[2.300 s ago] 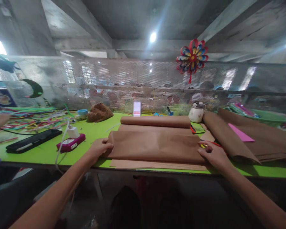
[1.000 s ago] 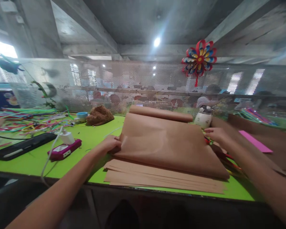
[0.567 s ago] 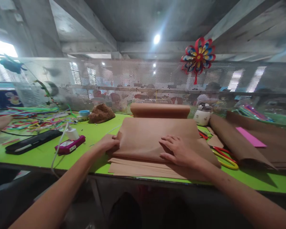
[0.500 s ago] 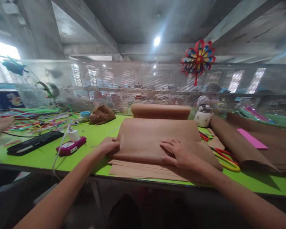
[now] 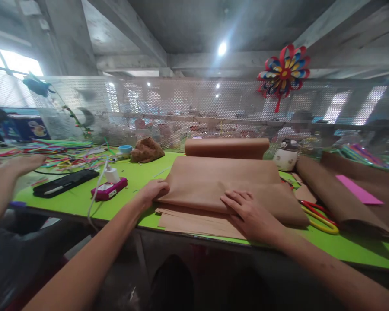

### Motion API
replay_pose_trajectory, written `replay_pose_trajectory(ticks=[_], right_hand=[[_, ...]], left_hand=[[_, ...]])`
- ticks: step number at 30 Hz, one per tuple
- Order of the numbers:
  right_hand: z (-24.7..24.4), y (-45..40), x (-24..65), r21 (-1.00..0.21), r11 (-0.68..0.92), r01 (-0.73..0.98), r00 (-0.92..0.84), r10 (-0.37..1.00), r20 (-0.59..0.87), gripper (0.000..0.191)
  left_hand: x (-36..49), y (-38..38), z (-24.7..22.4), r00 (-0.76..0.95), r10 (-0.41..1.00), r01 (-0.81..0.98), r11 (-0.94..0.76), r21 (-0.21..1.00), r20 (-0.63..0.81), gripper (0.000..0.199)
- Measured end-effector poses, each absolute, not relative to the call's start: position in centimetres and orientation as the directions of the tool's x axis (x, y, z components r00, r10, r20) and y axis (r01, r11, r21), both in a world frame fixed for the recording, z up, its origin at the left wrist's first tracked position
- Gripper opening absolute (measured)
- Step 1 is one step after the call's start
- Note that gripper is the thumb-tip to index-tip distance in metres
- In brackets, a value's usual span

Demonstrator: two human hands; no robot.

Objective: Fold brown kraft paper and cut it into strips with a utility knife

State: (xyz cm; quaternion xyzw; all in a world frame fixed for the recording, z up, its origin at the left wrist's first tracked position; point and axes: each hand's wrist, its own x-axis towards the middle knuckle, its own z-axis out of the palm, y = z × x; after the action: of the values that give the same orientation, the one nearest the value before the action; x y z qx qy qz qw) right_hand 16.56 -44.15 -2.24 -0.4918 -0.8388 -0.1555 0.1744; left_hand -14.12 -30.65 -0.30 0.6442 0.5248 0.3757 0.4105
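Note:
A large sheet of brown kraft paper [image 5: 197, 172] lies in front of me, its near part folded over. At its left edge, my left hand [image 5: 157, 191] pinches the paper with curled fingers. My right hand [image 5: 251, 214] rests on the near folded part with fingers stretched out, and its thumb is hidden. Under the near fold lies a stack of brown paper sheets [image 5: 197, 223], sticking out toward the table's front edge. Behind the sheet is a roll of brown paper [image 5: 227, 148].
Right of the paper lie scissors [image 5: 322, 220] with red and yellow handles, and rolled dark brown paper [image 5: 340, 198]. A white jar [image 5: 285, 157] stands behind. To the left are a power strip [image 5: 110, 189], a black case [image 5: 66, 183] and another person's arm [image 5: 6, 181].
The view has shifted, so things appear farther right and slightly higher. My right hand has slid toward the paper's near fold. My left hand stays at the left edge.

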Motion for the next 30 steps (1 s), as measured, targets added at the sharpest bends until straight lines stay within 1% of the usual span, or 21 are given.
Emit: replay_pose_trajectory(ticks=[4, 7, 9, 11, 12, 13, 14, 15, 16, 17, 19, 21, 22, 24, 27, 30], right_hand=[[-3.4, -44.6, 16.6, -0.064, 0.496, 0.866, -0.439, 0.814, 0.380, 0.046], [-3.8, -44.8, 16.6, -0.133, 0.481, 0.867, -0.419, 0.846, 0.330, 0.050], [-3.7, -44.9, 16.6, -0.154, 0.482, 0.863, -0.424, 0.855, 0.300, 0.052], [-3.5, -45.0, 16.6, -0.168, 0.488, 0.857, -0.435, 0.858, 0.271, 0.053], [-3.4, -45.0, 16.6, -0.173, 0.490, 0.855, -0.441, 0.860, 0.256, 0.053], [-3.2, -45.0, 16.5, -0.175, 0.492, 0.853, -0.447, 0.861, 0.242, 0.053], [-3.1, -45.0, 16.5, -0.175, 0.494, 0.852, -0.453, 0.862, 0.229, 0.053], [-2.9, -45.1, 16.5, -0.174, 0.497, 0.850, -0.459, 0.861, 0.217, 0.053], [-2.7, -45.2, 16.5, -0.171, 0.501, 0.849, -0.466, 0.860, 0.207, 0.052], [-2.6, -45.3, 16.5, -0.167, 0.507, 0.846, -0.475, 0.857, 0.198, 0.052], [-2.4, -45.6, 16.4, -0.162, 0.519, 0.839, -0.491, 0.852, 0.184, 0.050], [-2.5, -45.9, 16.2, -0.151, 0.509, 0.848, -0.480, 0.856, 0.190, 0.049], [-2.6, -46.2, 16.1, -0.140, 0.490, 0.860, -0.460, 0.865, 0.202, 0.050], [-2.8, -46.7, 15.9, -0.111, 0.442, 0.890, -0.409, 0.883, 0.232, 0.050], [-2.9, -47.6, 16.0, -0.060, 0.385, 0.921, -0.358, 0.896, 0.261, 0.047], [-2.8, -48.2, 17.2, -0.034, 0.337, 0.941, -0.317, 0.912, 0.262, 0.046]], left_hand=[[-14.4, -30.6, -0.7, 0.159, 0.982, 0.437, -0.160, 0.885, 0.099, 0.021], [-14.7, -30.7, -0.9, 0.158, 0.975, 0.519, -0.215, 0.827, 0.155, 0.021], [-14.9, -31.0, -0.8, 0.162, 0.968, 0.570, -0.249, 0.783, 0.189, 0.031], [-14.9, -31.6, -0.3, 0.157, 0.959, 0.619, -0.283, 0.733, 0.238, 0.050], [-14.7, -32.1, 0.0, 0.149, 0.942, 0.665, -0.320, 0.674, 0.300, 0.058], [-14.3, -32.7, 0.5, 0.150, 0.910, 0.723, -0.368, 0.585, 0.386, 0.063], [-13.6, -33.5, 0.9, 0.176, 0.857, 0.781, -0.421, 0.462, 0.484, 0.063], [-12.8, -34.3, 1.3, 0.233, 0.784, 0.830, -0.469, 0.303, 0.575, 0.060], [-11.7, -35.2, 1.7, 0.323, 0.725, 0.835, -0.521, 0.178, 0.609, 0.056], [-10.5, -36.1, 1.9, 0.443, 0.676, 0.796, -0.599, 0.089, 0.589, 0.049], [-7.9, -37.6, 1.7, 0.673, 0.553, 0.647, -0.762, -0.027, 0.491, 0.039], [-5.8, -38.4, 0.8, 0.840, 0.415, 0.463, -0.884, -0.064, 0.350, 0.040], [-5.1, -38.5, 0.2, 0.873, 0.391, 0.425, -0.903, -0.061, 0.293, 0.044], [-4.4, -38.3, -1.1, 0.885, 0.406, 0.428, -0.902, -0.054, 0.227, 0.051], [-4.5, -37.9, -2.2, 0.862, 0.457, 0.480, -0.875, -0.061, 0.219, 0.052], [-4.8, -38.1, -1.9, 0.842, 0.498, 0.517, -0.855, -0.045, 0.208, 0.053]])
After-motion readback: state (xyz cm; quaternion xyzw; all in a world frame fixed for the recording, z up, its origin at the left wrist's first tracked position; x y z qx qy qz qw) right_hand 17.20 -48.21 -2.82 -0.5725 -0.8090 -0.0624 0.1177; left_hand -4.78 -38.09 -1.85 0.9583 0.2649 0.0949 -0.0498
